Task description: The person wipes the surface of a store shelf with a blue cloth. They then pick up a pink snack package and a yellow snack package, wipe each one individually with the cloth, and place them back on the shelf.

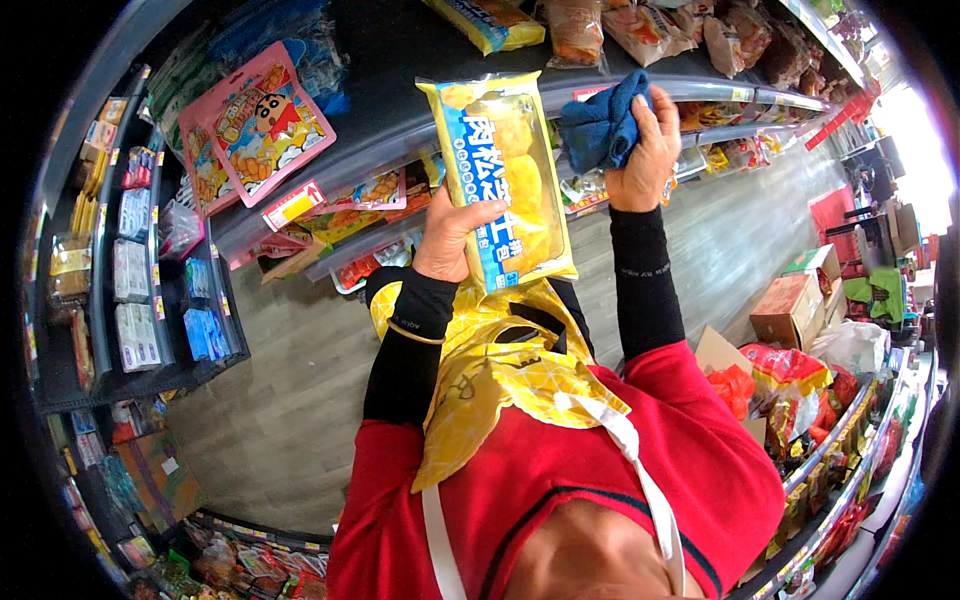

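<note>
My left hand (456, 234) grips a yellow and blue plastic bag of bread rolls (517, 187) by its lower left side, thumb across the front. A clear window in the bag shows the golden bread. To the right, my right hand (646, 154) pinches a folded dark blue cloth (606, 124) just in front of the shelf edge, apart from the bag. Another yellow and blue bag (487, 22) lies on the dark shelf (390, 52) beyond. Pink snack pouches (262, 124) with a cartoon figure lie on that shelf at the left.
More packaged bread (574, 30) sits along the shelf at the back, with snack packs on tiers below. A second shelf unit with boxed goods (135, 337) stands at left. Cardboard boxes (787, 311) and bagged snacks (784, 367) are at right, beside curved shelving.
</note>
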The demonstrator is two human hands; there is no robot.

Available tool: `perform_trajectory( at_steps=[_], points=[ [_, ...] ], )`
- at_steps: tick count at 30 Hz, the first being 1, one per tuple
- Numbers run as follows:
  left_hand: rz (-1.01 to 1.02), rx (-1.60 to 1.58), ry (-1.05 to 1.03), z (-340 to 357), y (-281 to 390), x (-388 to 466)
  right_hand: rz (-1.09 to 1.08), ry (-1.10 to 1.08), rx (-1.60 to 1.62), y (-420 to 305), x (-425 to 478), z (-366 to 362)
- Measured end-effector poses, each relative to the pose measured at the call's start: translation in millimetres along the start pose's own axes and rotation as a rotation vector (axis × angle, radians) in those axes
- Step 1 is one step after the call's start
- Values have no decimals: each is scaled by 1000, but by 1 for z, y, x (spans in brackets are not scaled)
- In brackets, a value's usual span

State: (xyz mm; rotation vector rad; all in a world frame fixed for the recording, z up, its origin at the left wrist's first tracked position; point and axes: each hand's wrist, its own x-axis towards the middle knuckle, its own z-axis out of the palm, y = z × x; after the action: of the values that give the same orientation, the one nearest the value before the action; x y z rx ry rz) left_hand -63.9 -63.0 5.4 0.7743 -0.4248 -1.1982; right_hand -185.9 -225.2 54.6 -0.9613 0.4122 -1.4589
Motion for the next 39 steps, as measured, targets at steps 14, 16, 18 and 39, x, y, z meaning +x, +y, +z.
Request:
perform_trajectory(
  at_steps=[14, 16, 18, 39],
  points=[
    [246, 449, 110, -1, -25, -12, -1162, -1080, -1119, 5, 13, 76],
    [217, 399, 89, 0, -22, -17, -1134, -921, -1141, 5, 34, 80],
    [157, 356, 78, -1, -22, -19, -908, -957, -870, 0, 42, 87],
    [-4, 119, -19, -23, -12, -32, -450, -1536, -1615, -34, 69, 76]
  ],
)
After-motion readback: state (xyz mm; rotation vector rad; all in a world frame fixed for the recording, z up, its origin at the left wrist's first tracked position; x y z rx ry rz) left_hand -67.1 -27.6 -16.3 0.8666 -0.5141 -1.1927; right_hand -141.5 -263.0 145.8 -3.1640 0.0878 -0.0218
